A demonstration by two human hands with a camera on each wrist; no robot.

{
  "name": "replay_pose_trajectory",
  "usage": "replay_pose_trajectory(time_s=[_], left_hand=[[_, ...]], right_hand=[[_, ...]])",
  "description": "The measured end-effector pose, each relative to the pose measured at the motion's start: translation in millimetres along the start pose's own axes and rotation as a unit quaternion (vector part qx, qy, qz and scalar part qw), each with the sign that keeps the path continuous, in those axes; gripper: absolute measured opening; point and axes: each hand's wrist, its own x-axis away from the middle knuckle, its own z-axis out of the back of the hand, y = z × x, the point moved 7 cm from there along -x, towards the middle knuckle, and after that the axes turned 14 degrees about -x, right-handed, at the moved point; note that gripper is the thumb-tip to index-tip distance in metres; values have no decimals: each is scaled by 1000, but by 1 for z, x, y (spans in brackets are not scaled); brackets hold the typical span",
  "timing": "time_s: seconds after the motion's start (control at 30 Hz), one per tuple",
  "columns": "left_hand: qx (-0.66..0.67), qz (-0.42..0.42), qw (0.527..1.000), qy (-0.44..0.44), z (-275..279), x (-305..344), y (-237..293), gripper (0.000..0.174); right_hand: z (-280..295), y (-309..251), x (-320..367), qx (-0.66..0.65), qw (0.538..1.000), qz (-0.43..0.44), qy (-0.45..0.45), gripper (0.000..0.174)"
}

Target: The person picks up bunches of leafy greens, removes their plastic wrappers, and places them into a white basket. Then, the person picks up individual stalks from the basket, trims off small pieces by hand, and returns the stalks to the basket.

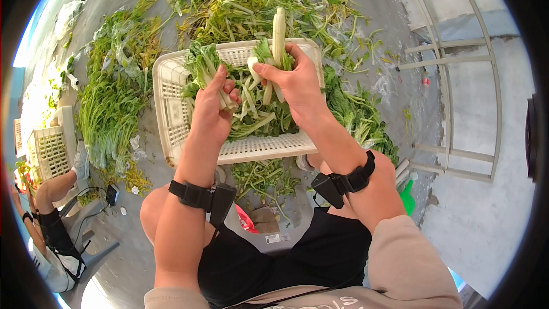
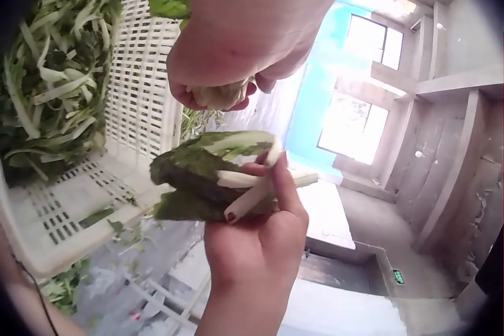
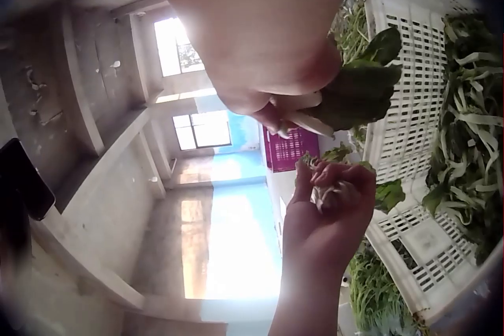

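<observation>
My left hand [image 1: 213,106] grips a bunch of leafy greens [image 1: 201,64], its leaves pointing away and its pale stem ends showing by the fingers. In the left wrist view those stem ends [image 2: 220,96] stick out below the curled fingers. My right hand [image 1: 300,83] pinches several loose leaf stalks [image 1: 278,34] between thumb and fingers, one long pale stalk standing up. Dark green leaf blades [image 2: 189,182] hang from that hold. Both hands are over a white slotted plastic crate [image 1: 163,97], which holds a heap of torn leaves and stalks [image 1: 269,121].
Greens [image 1: 240,11] lie in a large pile beyond the crate, with more heaps at left [image 1: 117,91] and right [image 1: 360,114]. A metal frame [image 1: 446,74] stands at the right. Another person's leg [image 1: 57,189] shows at the left beside a second crate [image 1: 51,151].
</observation>
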Motion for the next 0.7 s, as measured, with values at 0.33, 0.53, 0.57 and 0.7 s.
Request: replay_pose_trajectory(time_s=[0.33,0.53,0.57,0.7], left_hand=[[11,-41,999,-5,-23,20,14,57],[-26,-5,1000,3,-10,10,2,40],[-27,-2,1000,4,-9,9,1,38],[-7,-10,997,72,-8,13,6,31]], right_hand=[[-14,31,16,-30,987,-154,-42,50],[-10,43,16,39,984,-166,-51,50],[-10,41,16,46,986,-154,-49,50],[-8,37,14,32,986,-160,-25,43]])
